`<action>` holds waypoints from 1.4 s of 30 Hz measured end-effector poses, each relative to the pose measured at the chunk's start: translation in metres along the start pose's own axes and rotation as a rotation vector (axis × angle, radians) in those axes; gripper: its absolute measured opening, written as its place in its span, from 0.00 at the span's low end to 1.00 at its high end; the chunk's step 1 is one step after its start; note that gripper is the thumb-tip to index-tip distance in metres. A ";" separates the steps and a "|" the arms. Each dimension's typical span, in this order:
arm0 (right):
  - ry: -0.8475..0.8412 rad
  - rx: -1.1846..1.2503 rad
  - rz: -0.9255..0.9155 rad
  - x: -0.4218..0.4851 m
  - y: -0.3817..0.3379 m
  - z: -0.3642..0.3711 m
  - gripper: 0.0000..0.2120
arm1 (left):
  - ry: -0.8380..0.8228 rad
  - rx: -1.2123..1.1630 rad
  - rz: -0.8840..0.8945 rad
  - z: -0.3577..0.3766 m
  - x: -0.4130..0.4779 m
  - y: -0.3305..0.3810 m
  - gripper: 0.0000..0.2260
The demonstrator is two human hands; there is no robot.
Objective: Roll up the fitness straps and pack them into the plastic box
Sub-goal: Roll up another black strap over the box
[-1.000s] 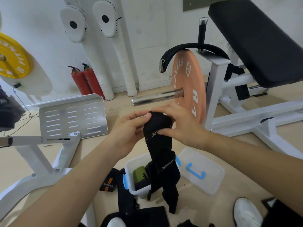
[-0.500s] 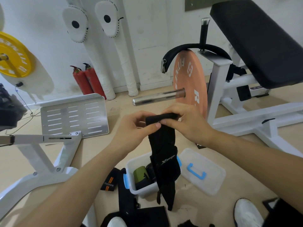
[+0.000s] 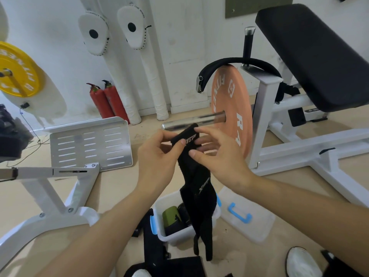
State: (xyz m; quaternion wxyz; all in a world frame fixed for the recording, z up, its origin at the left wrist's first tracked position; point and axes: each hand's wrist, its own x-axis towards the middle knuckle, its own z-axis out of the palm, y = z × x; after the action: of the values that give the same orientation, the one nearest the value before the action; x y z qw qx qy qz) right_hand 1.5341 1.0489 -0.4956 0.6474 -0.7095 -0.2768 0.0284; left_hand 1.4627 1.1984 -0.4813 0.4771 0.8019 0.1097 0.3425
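the fingers (image 3: 166,134) of the left hand (image 3: 157,158) are curled over the top end of the black strap (image 3: 196,184), with the thumb pressed against its front face beside the white lettering, so the end is pinched between them. the right hand (image 3: 221,158) meets the strap from the other side: its thumb tip lies on the strap's right edge just below the left thumb, while its fingers (image 3: 208,143) are loosely spread behind the fabric – slightly blurred, so how firmly they press cannot be told.

the strap's top end is folded over at the fingertips, and the rest hangs straight down between the two wrists, its split lower tails dangling in front of the plastic box (image 3: 175,238). the box stands open on the floor, holding a rolled green strap (image 3: 169,213) and a dark roll beside it. its lid (image 3: 259,230), with a blue handle, lies flat just to the right. more black straps (image 3: 153,244) lie on the floor – touching the box's left side.
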 end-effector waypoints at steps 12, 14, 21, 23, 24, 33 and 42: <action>-0.074 0.312 0.085 -0.001 -0.002 -0.007 0.26 | -0.280 -0.320 -0.061 -0.001 -0.006 0.007 0.13; -0.066 0.301 0.089 0.000 -0.001 -0.009 0.24 | -0.300 -0.315 -0.061 -0.001 -0.006 0.006 0.12; -0.114 0.251 0.070 0.005 0.004 -0.018 0.17 | -0.264 -0.168 -0.022 -0.002 -0.004 -0.001 0.09; -0.122 0.234 0.087 0.008 0.003 -0.020 0.16 | -0.191 -0.071 0.029 -0.005 0.000 -0.003 0.10; -0.133 0.229 0.095 0.010 0.002 -0.021 0.16 | -0.152 -0.036 0.044 -0.007 0.002 -0.004 0.11; -0.232 0.339 0.107 0.018 -0.011 -0.036 0.13 | -0.476 -0.179 0.013 -0.012 0.003 -0.002 0.16; -0.250 0.309 0.071 0.014 -0.016 -0.040 0.13 | -0.384 -0.237 0.132 -0.008 -0.002 0.006 0.15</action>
State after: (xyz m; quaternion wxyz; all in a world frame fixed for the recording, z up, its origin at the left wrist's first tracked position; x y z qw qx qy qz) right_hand 1.5562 1.0193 -0.4694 0.7078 -0.6019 -0.3221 0.1815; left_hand 1.4557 1.1998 -0.4749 0.5567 0.7961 -0.0770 0.2246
